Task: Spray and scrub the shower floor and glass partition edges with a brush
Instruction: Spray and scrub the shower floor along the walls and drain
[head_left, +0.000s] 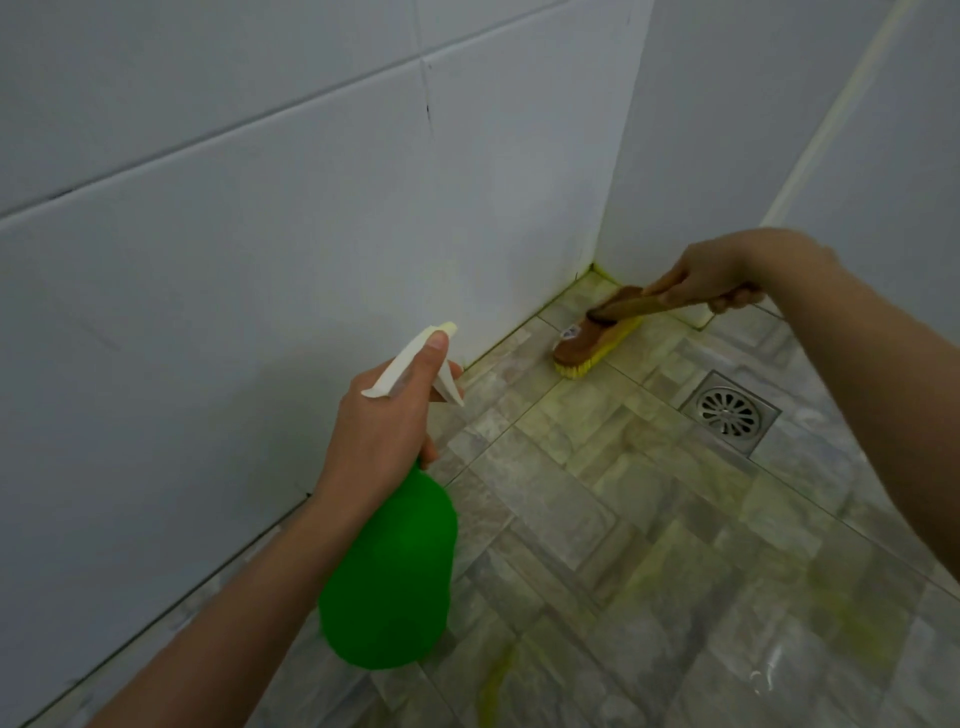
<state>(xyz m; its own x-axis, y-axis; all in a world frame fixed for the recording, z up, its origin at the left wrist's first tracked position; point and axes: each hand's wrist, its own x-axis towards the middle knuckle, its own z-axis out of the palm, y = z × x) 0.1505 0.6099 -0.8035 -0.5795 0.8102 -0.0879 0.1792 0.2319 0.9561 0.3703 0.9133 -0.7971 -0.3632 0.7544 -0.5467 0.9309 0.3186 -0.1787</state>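
My left hand (387, 431) grips the neck of a green spray bottle (389, 577) with a white trigger head, its nozzle aimed toward the wall base. My right hand (711, 278) holds the wooden handle of a scrub brush (592, 338) with yellow bristles. The bristles press on the shower floor (597, 519) near the far corner, close to the left wall. The stone-look floor tiles carry yellowish streaks of cleaner. No glass partition edge is clearly visible.
A square metal floor drain (730, 413) sits right of the brush. White tiled walls (260, 260) close in on the left and behind the corner. A pale vertical strip (836, 114) runs up the right wall. Open floor lies toward the lower right.
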